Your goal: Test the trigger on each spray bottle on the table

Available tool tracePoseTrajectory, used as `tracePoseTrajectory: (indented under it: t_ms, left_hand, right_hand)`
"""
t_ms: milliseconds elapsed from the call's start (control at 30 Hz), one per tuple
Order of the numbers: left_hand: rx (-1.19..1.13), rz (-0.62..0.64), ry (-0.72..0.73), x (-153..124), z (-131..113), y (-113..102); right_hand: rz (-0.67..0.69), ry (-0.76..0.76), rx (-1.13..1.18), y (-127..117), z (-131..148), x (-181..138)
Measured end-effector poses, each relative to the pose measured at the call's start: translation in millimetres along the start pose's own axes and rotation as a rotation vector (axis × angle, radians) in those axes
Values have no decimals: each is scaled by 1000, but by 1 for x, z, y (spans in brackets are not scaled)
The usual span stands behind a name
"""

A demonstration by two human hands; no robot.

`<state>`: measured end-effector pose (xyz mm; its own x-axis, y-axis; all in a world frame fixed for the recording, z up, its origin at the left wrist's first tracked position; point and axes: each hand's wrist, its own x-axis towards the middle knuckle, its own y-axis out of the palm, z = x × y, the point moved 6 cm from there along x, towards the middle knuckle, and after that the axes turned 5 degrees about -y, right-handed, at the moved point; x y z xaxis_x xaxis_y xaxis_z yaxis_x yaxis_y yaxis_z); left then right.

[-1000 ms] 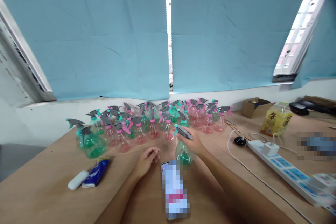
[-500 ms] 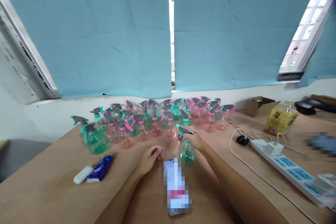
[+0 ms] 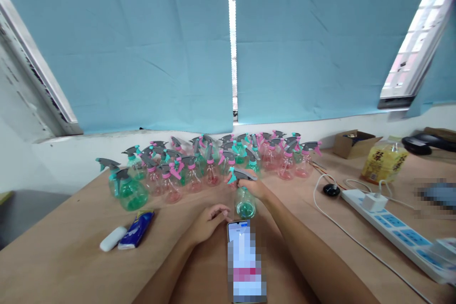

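My right hand point(image 3: 255, 187) is closed around the neck of a spray bottle point(image 3: 245, 205) with a clear green body, a grey top and a turquoise trigger. The bottle is upright just beyond the phone point(image 3: 238, 233), which lies face up with its screen mostly blurred out. My left hand point(image 3: 208, 224) rests on the table to the left, thumb and fingers apart and holding nothing. Its fingertips are close to the phone's top corner; whether they touch it I cannot tell. Behind both hands stand several green and pink spray bottles point(image 3: 171, 189).
A blue packet point(image 3: 137, 230) and a white rounded case point(image 3: 113, 239) lie on the left of the table. On the right are a power strip point(image 3: 395, 232), white cable, black round device point(image 3: 331, 190), yellow pouch point(image 3: 384, 164) and cardboard box point(image 3: 354, 145).
My right hand has brought the spray bottle a little left. My left hand has shifted slightly right with fingers more extended, and the phone sits lower and further right.
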<state>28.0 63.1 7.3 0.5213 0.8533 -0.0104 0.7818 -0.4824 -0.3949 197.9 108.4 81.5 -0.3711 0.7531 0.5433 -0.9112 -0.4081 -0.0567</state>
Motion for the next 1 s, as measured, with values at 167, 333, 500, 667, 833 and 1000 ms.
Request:
tracePoseTrajectory:
  t_ms: [167, 333, 500, 667, 833, 1000]
  left_hand:
    - [29, 52, 8, -5, -10, 4]
    - [29, 82, 29, -5, -9, 4]
    - [-39, 171, 11, -5, -2, 9]
    - [-28, 117, 38, -5, -3, 8]
    - [-66, -97, 49, 3, 8, -11]
    - [-177, -175, 4, 9, 21, -21]
  right_hand:
    - [25, 34, 44, 11, -1, 1]
    - [129, 0, -16, 18, 4, 0]
    - [149, -5, -11, 20, 3, 0]
    - [90, 31, 39, 20, -1, 0]
    - [104, -4, 14, 21, 4, -2]
    - [75, 27, 66, 19, -2, 1]
